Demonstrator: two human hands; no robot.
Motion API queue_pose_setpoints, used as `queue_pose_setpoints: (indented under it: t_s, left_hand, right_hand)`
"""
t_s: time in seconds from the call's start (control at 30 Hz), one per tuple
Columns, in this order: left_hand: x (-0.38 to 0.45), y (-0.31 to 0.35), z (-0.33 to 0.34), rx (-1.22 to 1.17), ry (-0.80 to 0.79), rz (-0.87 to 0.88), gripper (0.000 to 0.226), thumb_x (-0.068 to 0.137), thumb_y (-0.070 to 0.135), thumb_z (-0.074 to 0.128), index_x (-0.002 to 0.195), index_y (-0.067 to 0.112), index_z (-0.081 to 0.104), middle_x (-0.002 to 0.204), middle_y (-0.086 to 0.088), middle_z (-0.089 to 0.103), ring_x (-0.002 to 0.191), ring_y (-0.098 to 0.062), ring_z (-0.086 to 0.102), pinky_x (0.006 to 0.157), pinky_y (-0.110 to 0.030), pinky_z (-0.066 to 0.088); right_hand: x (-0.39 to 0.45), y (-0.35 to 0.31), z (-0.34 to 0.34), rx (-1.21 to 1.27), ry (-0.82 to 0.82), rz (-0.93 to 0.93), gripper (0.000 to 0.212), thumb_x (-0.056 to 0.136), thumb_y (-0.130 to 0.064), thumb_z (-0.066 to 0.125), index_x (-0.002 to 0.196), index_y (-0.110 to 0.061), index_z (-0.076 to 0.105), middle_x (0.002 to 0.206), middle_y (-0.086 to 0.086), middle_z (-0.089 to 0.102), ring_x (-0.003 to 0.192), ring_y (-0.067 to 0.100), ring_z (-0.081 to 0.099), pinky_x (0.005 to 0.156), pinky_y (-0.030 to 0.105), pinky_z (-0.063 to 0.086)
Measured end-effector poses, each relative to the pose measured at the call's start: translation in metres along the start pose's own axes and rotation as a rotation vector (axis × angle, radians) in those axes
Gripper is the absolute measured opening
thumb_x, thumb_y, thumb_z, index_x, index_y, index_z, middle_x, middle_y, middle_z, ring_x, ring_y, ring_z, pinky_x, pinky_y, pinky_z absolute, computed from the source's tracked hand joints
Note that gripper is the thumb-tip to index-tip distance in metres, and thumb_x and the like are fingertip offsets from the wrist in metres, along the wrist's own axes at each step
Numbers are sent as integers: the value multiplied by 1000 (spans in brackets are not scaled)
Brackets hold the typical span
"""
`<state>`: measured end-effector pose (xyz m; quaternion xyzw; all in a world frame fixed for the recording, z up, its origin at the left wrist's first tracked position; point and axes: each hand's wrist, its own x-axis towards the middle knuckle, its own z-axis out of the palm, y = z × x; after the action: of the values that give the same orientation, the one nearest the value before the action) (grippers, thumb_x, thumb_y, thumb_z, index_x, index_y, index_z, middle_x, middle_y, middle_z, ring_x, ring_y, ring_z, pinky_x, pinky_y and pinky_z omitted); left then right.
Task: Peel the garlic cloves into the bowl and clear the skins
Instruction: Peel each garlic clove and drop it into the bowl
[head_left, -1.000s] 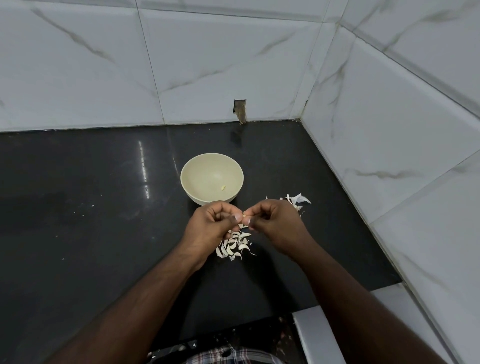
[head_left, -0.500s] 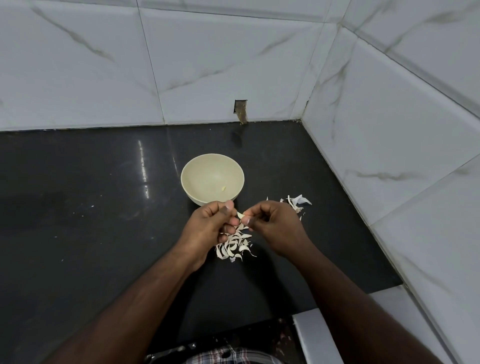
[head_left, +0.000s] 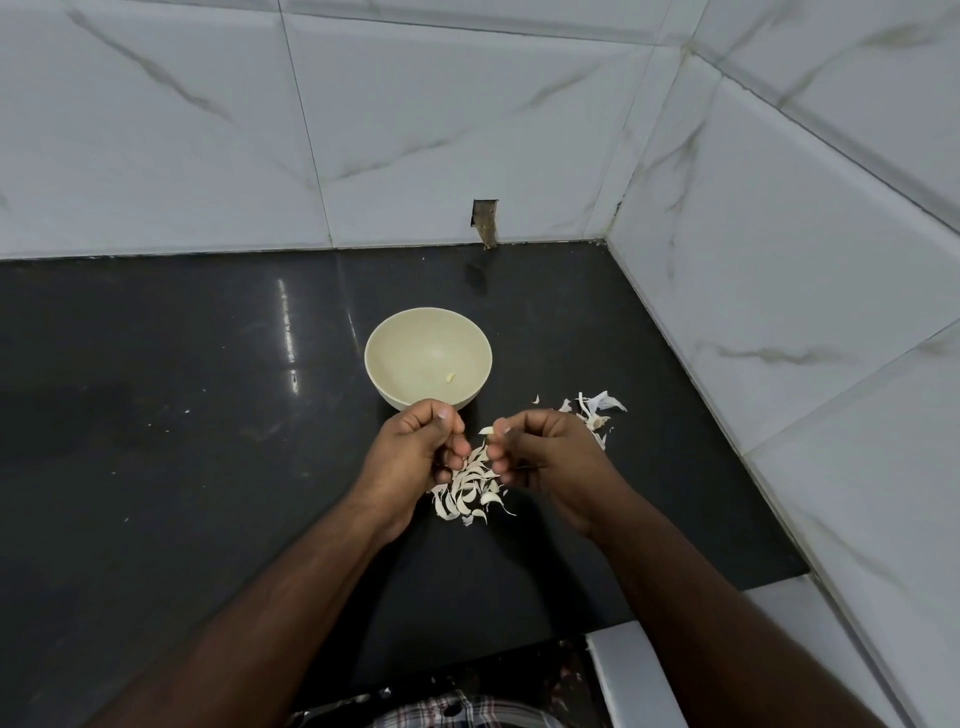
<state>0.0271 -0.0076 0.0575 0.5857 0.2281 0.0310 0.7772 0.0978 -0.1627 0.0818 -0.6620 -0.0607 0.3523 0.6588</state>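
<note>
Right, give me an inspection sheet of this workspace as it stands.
Surface: black countertop, glossy, a few pale specks.
Job's things: cream bowl upright, one small peeled piece inside; pile of garlic pieces on the counter below the hands.
Clutter: loose skins right of the bowl.
Grips: left hand curled, contents hidden; right hand pinching a pale garlic piece.
Cables: nothing seen.
Surroundings: marbled white wall tiles, small cut-out at the tile base.
</note>
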Motion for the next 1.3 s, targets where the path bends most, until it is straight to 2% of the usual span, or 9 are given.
queue_pose_setpoints:
  t_s: [0.23, 0.4, 0.57, 0.7, 0.8, 0.87, 1.0, 1.17, 1.3]
  left_hand:
    - [3, -14, -9, 288, 46, 63, 16, 91, 17, 73, 80, 6, 68, 69, -9, 65, 60, -14, 54, 58, -27, 44]
    - [7, -18, -17, 410, 3, 76, 26, 93, -8, 56, 92, 14, 70, 77, 0, 74, 59, -9, 59, 62, -25, 49]
    - [9, -20, -26, 580, 22, 89, 29, 101, 9, 52, 98, 31, 72, 86, 13, 75, 72, -7, 68, 77, -29, 57]
    - [7, -16, -30, 798, 71, 139, 18, 94, 14, 66, 102, 30, 72, 83, 20, 71, 79, 11, 64, 68, -3, 43]
    - [7, -13, -35, 929, 21, 91, 20, 88, 19, 75, 105, 27, 71, 89, 14, 70, 85, 2, 64, 77, -14, 48]
    - [8, -12, -38, 987, -29, 38, 29, 83, 25, 81, 110, 28, 70, 95, 12, 69, 90, -3, 64, 79, -19, 48]
    - [10, -13, -38, 1075, -121, 11, 36, 78, 23, 84, 111, 27, 69, 98, 11, 70, 90, -3, 65, 72, -11, 43]
    - [9, -16, -33, 1034, -68, 20, 27, 81, 17, 79, 103, 28, 69, 90, 12, 71, 78, 0, 66, 70, -15, 47]
    - [8, -16, -32, 1024, -50, 43, 24, 81, 22, 80, 102, 29, 70, 92, 13, 71, 87, -2, 66, 76, -19, 48]
  right_hand:
    - [18, -11, -3, -214, 153, -146, 6, 82, 1, 75, 81, -3, 69, 65, 9, 64, 58, 15, 55, 55, 25, 47]
    - [53, -29, 9, -609, 258, -341, 5, 82, -16, 77, 87, -18, 76, 69, -11, 67, 63, -3, 60, 69, 21, 50]
    - [63, -40, 22, -795, 225, -400, 15, 86, -18, 71, 101, -19, 77, 67, -18, 61, 70, -6, 59, 75, 17, 44]
    - [51, -38, 13, -781, 261, -365, 18, 91, -34, 69, 82, -19, 72, 68, -6, 72, 69, 8, 68, 71, 27, 54]
    - [35, -17, -5, -833, 177, -221, 12, 95, -20, 62, 95, -24, 73, 79, -9, 74, 71, 10, 67, 75, 34, 59]
    - [24, 0, -17, -967, 118, -137, 19, 93, -19, 65, 110, -22, 75, 91, -11, 72, 80, 5, 63, 79, 24, 51]
    - [3, 25, -22, -1062, -16, 13, 30, 79, -29, 82, 106, -21, 72, 85, -10, 70, 82, 7, 65, 73, 23, 48]
    - [7, 47, -3, -1049, 95, -92, 15, 83, -18, 74, 96, -21, 70, 82, -7, 70, 81, 10, 64, 75, 27, 48]
    - [11, 48, -3, -1024, 88, -112, 34, 86, -17, 70, 120, -20, 66, 87, -8, 70, 91, 10, 64, 85, 27, 48]
